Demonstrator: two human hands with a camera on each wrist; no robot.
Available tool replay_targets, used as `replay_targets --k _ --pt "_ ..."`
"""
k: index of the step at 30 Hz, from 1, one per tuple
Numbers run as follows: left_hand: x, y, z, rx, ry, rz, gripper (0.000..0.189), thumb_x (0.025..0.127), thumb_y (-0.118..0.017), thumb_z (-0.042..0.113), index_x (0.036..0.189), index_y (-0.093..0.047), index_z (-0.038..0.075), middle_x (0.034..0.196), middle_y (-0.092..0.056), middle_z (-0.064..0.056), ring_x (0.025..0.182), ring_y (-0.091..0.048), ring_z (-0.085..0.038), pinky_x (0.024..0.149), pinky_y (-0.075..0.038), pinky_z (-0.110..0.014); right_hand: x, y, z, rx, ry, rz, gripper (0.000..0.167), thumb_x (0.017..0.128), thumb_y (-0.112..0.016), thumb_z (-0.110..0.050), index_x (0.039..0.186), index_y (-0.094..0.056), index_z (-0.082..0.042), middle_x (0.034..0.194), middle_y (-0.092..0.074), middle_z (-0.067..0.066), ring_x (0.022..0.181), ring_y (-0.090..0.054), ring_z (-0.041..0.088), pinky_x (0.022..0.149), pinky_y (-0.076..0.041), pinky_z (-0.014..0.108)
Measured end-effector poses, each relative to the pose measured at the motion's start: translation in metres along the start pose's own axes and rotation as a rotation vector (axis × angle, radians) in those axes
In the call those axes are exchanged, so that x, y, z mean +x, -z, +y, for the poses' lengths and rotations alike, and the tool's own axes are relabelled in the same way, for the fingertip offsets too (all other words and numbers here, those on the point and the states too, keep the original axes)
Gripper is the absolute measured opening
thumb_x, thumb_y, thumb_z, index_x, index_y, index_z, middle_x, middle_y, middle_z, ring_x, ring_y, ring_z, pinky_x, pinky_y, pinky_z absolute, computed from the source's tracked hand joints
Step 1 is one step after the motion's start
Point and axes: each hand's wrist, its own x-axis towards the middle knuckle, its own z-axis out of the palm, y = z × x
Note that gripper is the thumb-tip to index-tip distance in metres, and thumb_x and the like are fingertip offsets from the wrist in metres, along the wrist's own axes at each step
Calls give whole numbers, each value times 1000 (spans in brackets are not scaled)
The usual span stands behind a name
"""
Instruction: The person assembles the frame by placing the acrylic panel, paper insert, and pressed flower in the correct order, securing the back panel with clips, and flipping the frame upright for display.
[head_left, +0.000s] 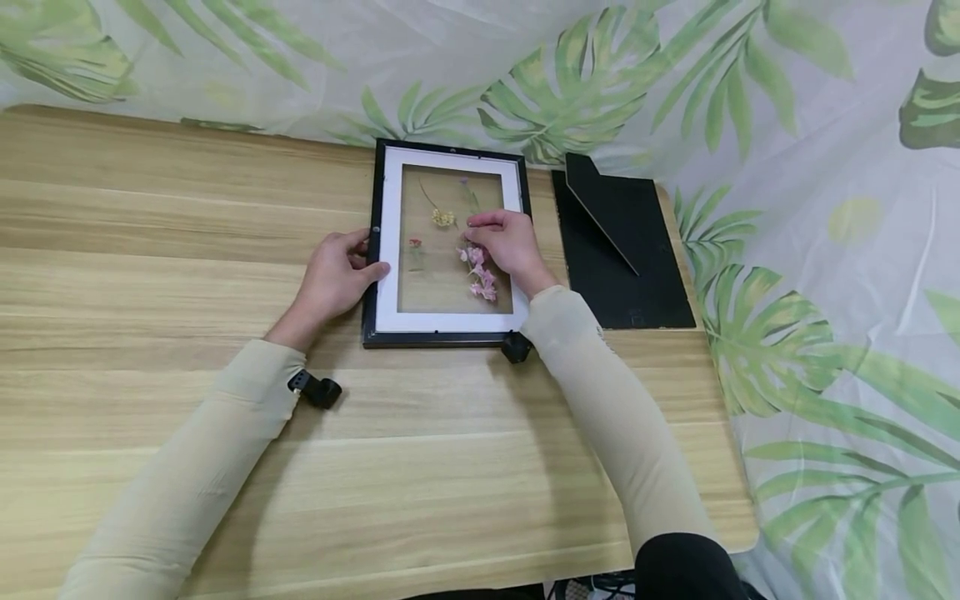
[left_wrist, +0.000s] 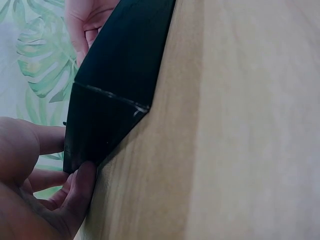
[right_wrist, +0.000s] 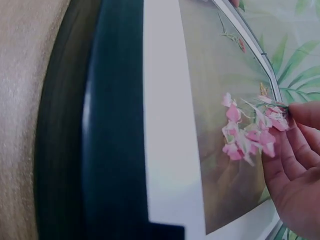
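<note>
A black picture frame [head_left: 442, 340] with a white mat [head_left: 457, 322] and a see-through middle lies on the wooden table. My left hand [head_left: 337, 271] grips its left side, thumb over the border and fingers at the outer edge. Above the pane, my right hand [head_left: 513, 246] pinches the stem end of a pink flower sprig [head_left: 482, 279]; its blossoms [right_wrist: 245, 130] hang toward the palm side in the right wrist view. Within the mat opening lie a yellow flower [head_left: 443, 217], a small red flower [head_left: 416, 243] and a purple one [head_left: 465, 182], the last partly behind the right hand.
Right of the frame lies a black backing board [head_left: 660, 283] with its stand flap [head_left: 592, 200] raised. A leaf-print cloth [head_left: 825, 208] runs behind and right of the table [head_left: 150, 292]. Small black cameras [head_left: 322, 393] are strapped to both wrists.
</note>
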Motion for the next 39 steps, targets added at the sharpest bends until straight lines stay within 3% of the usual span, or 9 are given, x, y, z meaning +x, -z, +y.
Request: replay_targets --k 6,10,14,23,31,39 --pt "1 0 3 4 -8 -2 62 97 -68 10 150 -41 -5 127 -52 -25 107 -53 -35 86 -49 -46 2 2 -3 -72 24 5 19 95 -70 -8 111 -73 2 96 -74 11 73 -63 9 60 -48 20" --pt "2 0 4 1 -15 -1 62 96 -68 10 150 -41 -5 126 -52 -24 106 -53 -34 85 -49 -45 2 5 -5 -82 33 1 20 97 -68 -10 113 -73 1 96 -74 11 77 -67 14 64 -53 26" --pt "3 0 5 0 -16 0 62 96 -68 10 150 -40 -5 128 -52 -25 107 -53 -35 86 -50 -46 2 11 -5 -61 37 0 22 101 -63 -12 117 -71 0 99 -74 11 85 -70 22 70 -56 35" --pt "3 1 5 3 -9 0 62 97 -67 11 151 -39 -5 129 -51 -25 108 -53 -35 87 -50 -47 -2 25 -5 -1 5 -8 26 102 -62 -15 121 -68 0 103 -73 12 93 -70 26 78 -56 38" --pt "2 2 2 -2 -11 -6 63 97 -68 11 150 -39 -5 129 -51 -26 109 -53 -36 89 -49 -48 -12 40 1 63 6 -28 28 99 -66 -13 122 -67 2 108 -71 16 97 -69 34 78 -60 41" --pt "-1 2 -1 -3 -7 -11 62 96 -68 11 150 -40 -5 128 -51 -26 108 -54 -36 88 -49 -48 -35 74 13 131 25 -15 33 95 -70 -8 124 -64 7 115 -67 24 93 -71 33 72 -61 42"
